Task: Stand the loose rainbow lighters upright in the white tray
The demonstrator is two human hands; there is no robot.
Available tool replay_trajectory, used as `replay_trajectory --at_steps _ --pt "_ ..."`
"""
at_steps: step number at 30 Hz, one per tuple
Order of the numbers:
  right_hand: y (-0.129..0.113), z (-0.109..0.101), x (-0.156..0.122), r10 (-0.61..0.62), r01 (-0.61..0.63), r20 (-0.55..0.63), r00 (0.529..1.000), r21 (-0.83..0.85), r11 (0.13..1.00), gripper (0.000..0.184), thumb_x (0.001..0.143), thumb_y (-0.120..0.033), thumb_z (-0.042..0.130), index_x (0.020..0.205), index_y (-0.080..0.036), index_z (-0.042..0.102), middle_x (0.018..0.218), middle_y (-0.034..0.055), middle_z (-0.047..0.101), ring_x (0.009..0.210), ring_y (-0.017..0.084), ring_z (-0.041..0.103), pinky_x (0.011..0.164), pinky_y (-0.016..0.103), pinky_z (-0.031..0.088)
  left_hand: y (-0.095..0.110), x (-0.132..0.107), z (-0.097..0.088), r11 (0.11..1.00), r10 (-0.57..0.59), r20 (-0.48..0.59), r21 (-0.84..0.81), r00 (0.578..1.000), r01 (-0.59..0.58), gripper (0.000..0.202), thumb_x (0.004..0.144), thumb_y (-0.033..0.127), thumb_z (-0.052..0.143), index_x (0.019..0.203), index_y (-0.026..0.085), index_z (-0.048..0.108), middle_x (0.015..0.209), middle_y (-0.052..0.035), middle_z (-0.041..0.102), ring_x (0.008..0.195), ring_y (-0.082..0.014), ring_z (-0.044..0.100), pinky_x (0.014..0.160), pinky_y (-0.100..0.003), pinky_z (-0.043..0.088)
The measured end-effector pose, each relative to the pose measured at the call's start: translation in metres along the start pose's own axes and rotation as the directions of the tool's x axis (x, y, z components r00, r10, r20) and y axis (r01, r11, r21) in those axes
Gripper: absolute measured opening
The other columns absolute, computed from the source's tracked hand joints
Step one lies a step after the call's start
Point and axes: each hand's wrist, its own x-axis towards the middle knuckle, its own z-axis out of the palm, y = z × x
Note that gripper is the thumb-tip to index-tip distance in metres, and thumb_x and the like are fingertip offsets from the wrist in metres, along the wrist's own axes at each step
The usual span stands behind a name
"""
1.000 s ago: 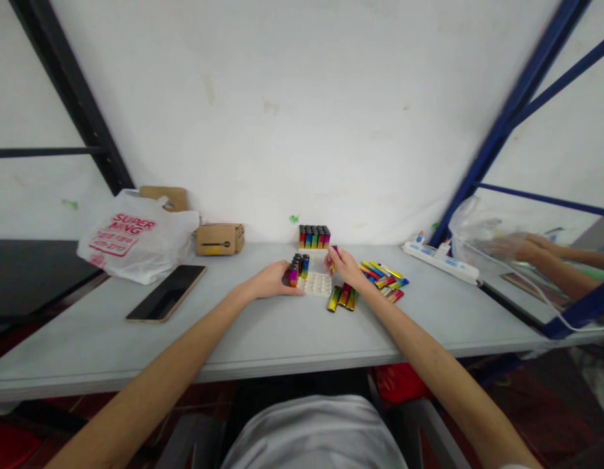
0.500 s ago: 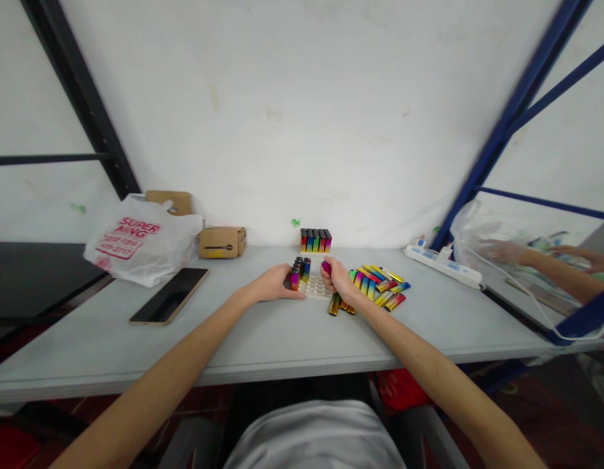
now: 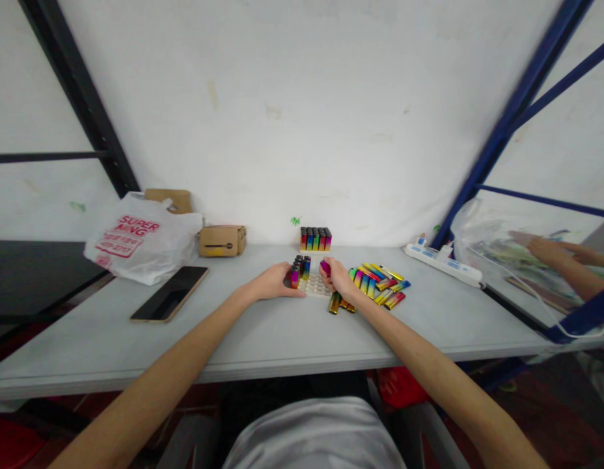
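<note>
My left hand [image 3: 271, 284] curves around the left side of a white tray with holes [image 3: 314, 286], thumb and fingers apart. Several shiny rainbow-coloured cylinders with black tops [image 3: 302, 267] stand upright in the tray's left part, beside that hand. Over the right side of the tray, my right hand [image 3: 337, 277] is closed on a similar cylinder [image 3: 325, 267], whose purple end pokes out towards the left. The rest of it is hidden by the fingers. Loose rainbow cylinders [image 3: 370, 283] lie in a pile right of the tray, partly behind my right wrist.
Against the wall stands a filled block of cylinders [image 3: 315, 240]. On the left are a phone [image 3: 170, 294], a cardboard box [image 3: 222, 241] and a white plastic bag [image 3: 140, 238]. A power strip [image 3: 443, 266] lies at right; beyond the blue frame, another person's hands [image 3: 550, 251] show.
My two hands and the cylinders stay practically in place. The view has shifted very slightly. At far right, the other person's hands have moved.
</note>
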Motion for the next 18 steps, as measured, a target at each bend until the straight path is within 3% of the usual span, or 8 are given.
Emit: replay_trajectory --at_steps 4,8,13,18 --pt "-0.0003 0.0014 -0.0017 -0.026 0.023 0.055 0.998 0.042 0.999 0.055 0.091 -0.072 0.032 0.079 -0.022 0.05 0.054 -0.0072 0.027 0.042 0.01 0.022 0.04 0.024 0.019 0.0011 -0.0002 -0.0002 1.0 -0.001 -0.006 -0.017 1.0 0.001 0.066 0.062 0.075 0.072 0.092 0.016 0.065 0.091 -0.0086 0.068 0.082 -0.0268 0.062 0.072 -0.034 0.05" --pt "-0.0006 0.0015 -0.0016 -0.083 0.083 0.017 0.996 0.001 0.997 0.049 0.092 -0.069 0.036 0.101 -0.024 0.054 0.065 -0.005 0.038 0.049 0.012 0.035 0.043 0.022 0.027 0.0011 -0.0002 -0.0002 0.999 0.008 -0.009 -0.039 1.0 -0.008 0.066 0.062 0.074 0.073 0.093 0.017 0.067 0.092 -0.0081 0.069 0.083 -0.0273 0.063 0.075 -0.035 0.05" --pt "0.0004 -0.0034 0.001 -0.247 0.242 0.007 0.969 -0.227 0.943 0.036 0.093 -0.056 0.049 0.098 -0.022 0.058 0.076 -0.001 0.053 0.066 0.014 0.05 0.058 0.024 0.044 -0.0005 0.0003 0.0006 1.0 0.004 -0.002 -0.012 1.0 -0.004 0.067 0.062 0.075 0.072 0.093 0.016 0.066 0.091 -0.0086 0.069 0.082 -0.0273 0.063 0.072 -0.034 0.05" --pt "-0.0037 -0.0046 -0.0031 -0.396 0.369 -0.008 0.918 -0.347 0.862 0.034 0.091 -0.052 0.055 0.094 -0.019 0.063 0.092 0.0042 0.063 0.085 0.016 0.058 0.075 0.027 0.049 -0.0001 0.0008 0.0008 0.999 -0.002 -0.004 -0.034 1.0 0.002 0.065 0.062 0.073 0.073 0.094 0.017 0.067 0.092 -0.0088 0.069 0.084 -0.0276 0.063 0.076 -0.035 0.05"
